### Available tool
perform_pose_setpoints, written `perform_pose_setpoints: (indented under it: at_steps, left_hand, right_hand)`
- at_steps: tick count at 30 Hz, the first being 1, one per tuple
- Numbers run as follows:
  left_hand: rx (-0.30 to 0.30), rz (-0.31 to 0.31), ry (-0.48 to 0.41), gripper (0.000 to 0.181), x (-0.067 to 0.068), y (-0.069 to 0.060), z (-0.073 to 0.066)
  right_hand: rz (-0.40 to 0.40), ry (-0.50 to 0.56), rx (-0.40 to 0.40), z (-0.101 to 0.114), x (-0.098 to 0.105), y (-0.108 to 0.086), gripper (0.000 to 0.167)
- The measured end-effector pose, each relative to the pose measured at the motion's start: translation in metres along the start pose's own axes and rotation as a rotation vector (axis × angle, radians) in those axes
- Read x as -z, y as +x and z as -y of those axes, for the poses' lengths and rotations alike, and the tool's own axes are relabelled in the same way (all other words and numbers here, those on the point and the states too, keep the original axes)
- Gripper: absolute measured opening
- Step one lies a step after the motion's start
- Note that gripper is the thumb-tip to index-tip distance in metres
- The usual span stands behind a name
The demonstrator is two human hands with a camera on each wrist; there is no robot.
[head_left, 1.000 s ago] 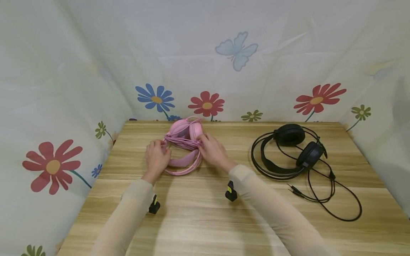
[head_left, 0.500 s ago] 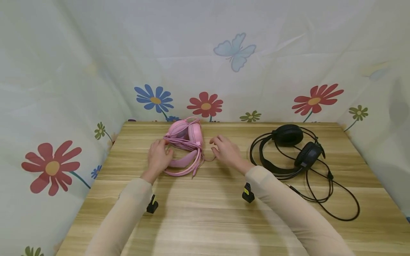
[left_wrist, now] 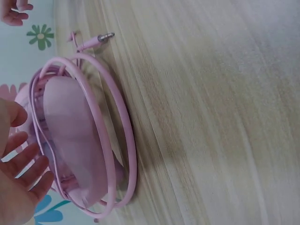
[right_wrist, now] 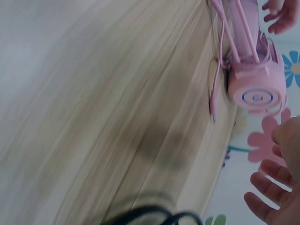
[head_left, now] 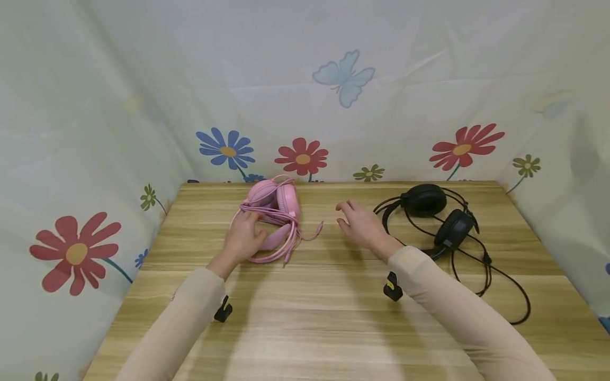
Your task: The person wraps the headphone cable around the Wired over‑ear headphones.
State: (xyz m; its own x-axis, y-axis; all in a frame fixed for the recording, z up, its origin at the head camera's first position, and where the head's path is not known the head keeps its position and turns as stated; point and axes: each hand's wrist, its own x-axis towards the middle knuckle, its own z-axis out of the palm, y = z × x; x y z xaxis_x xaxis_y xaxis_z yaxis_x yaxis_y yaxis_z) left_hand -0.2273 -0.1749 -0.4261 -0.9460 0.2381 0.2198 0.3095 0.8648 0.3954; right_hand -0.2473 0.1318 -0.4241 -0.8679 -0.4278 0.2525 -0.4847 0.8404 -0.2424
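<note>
A pink headset (head_left: 288, 200) lies at the back left of the table, its thin cable looped across the headband and ear cups. My left hand (head_left: 243, 235) hovers over the near left side of its headband. In the left wrist view the fingers (left_wrist: 29, 164) are loosely spread and grip nothing; contact with the cable cannot be made out. The cable's plug (left_wrist: 96, 42) sticks out beyond the band. My right hand (head_left: 363, 226) is in the air between the two headsets, fingers relaxed, holding nothing. A black headset (head_left: 424, 201) lies to its right, partly covered by the right forearm.
The black headset's cable (head_left: 521, 293) trails in a loop toward the front right of the wooden table (head_left: 305, 328). A flower-print curtain (head_left: 267, 84) stands behind the table and along its sides. Small black devices (head_left: 393, 288) hang under both wrists.
My right hand has let go of the pink cable and moved right, toward the black headset. The pink cable's ends now lie loose. My left hand has lifted slightly and shifted right.
</note>
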Motion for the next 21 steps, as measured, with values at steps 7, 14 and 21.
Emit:
perform_pose_setpoints:
  at_steps: [7, 14, 21]
  left_hand:
    - [-0.11, -0.006, 0.017, 0.039, 0.002, -0.006, -0.007]
    - [-0.138, 0.016, 0.008, 0.041, 0.002, -0.011, -0.013]
    - [-0.184, -0.006, -0.007, 0.042, -0.003, -0.018, -0.016]
  right_hand:
    - [-0.001, -0.043, -0.04, -0.026, 0.013, -0.014, 0.034]
    - [0.049, -0.149, -0.047, -0.055, 0.035, -0.032, 0.03]
    - [0.035, -0.185, -0.002, -0.077, 0.059, -0.059, 0.032]
